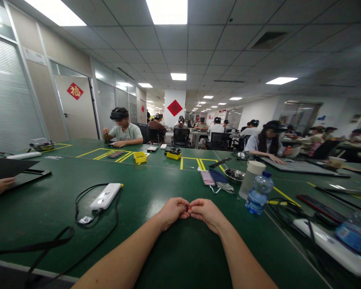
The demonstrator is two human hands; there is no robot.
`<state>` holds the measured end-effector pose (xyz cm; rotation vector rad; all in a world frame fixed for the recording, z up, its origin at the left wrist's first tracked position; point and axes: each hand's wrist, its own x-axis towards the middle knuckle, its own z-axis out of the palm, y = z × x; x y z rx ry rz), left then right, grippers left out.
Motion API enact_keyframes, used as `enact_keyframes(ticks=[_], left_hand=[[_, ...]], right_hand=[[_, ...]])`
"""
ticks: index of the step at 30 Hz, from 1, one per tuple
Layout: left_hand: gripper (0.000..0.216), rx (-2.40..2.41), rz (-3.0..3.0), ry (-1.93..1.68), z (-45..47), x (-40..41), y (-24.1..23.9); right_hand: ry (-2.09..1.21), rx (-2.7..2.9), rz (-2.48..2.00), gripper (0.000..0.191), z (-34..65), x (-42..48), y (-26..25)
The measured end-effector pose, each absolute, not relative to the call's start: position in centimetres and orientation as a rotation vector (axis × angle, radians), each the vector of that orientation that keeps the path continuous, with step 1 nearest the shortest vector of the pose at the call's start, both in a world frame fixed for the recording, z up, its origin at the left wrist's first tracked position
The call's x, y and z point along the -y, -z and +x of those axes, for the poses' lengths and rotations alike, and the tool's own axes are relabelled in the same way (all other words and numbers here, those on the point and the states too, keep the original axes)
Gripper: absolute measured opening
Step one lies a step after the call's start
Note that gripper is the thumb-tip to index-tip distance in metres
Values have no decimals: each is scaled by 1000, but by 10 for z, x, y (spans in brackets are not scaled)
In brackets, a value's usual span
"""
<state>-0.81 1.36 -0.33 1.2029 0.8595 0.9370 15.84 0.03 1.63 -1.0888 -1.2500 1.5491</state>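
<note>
Small red piece (186,208) sits just above the green tabletop (156,257). To its right stand a blue-capped water bottle (258,193) with clear water in it, a frosted cup (250,176) and a metal bowl (234,175), and what is in those two cannot be made out. The left hand (172,212) and right hand (207,213) meet in front of the person with fingers curled in, both pinching the piece between their fingertips.
</note>
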Motion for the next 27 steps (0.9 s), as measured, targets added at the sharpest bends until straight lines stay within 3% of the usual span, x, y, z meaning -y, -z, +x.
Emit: enact_keyframes(ticks=[7, 19, 27], left_hand=[[15, -931, 1208, -1015, -7, -13, -1], [30, -850, 1097, -1058, -10, -12, -8], [28, -818, 1166, -1048, -6, -6, -13]], right_hand=[[-1533, 1201, -1042, 15, 157, -1, -18], [-1495, 1173, -1041, 18, 159, -2, -19], [-1486, 1193, -1022, 19, 160, -4, -17]])
